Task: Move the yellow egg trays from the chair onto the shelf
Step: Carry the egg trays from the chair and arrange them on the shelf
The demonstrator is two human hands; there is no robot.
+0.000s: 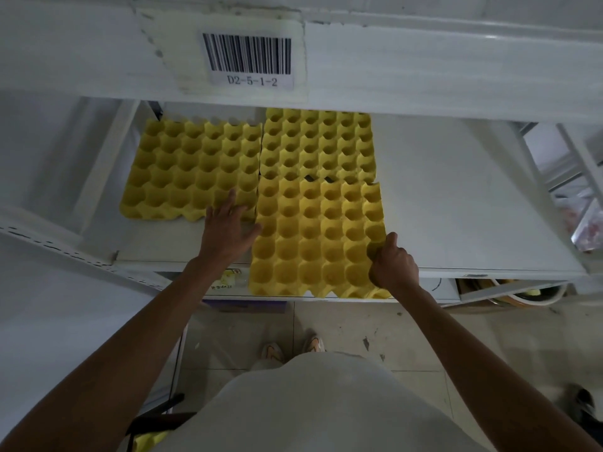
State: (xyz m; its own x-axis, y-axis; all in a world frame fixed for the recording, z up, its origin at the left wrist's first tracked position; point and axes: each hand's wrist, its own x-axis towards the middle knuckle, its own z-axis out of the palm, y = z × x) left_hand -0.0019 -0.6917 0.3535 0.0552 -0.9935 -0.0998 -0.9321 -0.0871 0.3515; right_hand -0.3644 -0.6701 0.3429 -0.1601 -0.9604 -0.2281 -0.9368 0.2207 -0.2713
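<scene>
Tray (313, 236) between both hands (393, 264).

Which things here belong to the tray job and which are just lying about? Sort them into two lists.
Part of the job:
- front egg tray, overhanging the shelf edge, right hand gripping its right side
- left hand, fingers spread beside it
- back-left egg tray
- back-right egg tray

Lying about:
- barcode label reading D2-5-1-2
- the person's shoes

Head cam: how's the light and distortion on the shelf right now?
Head view: dim and evenly lit, no glare; wide-angle bending curves the shelf edges; the barcode label reads sharp; the near egg tray between the left hand and right hand is clear.
</scene>
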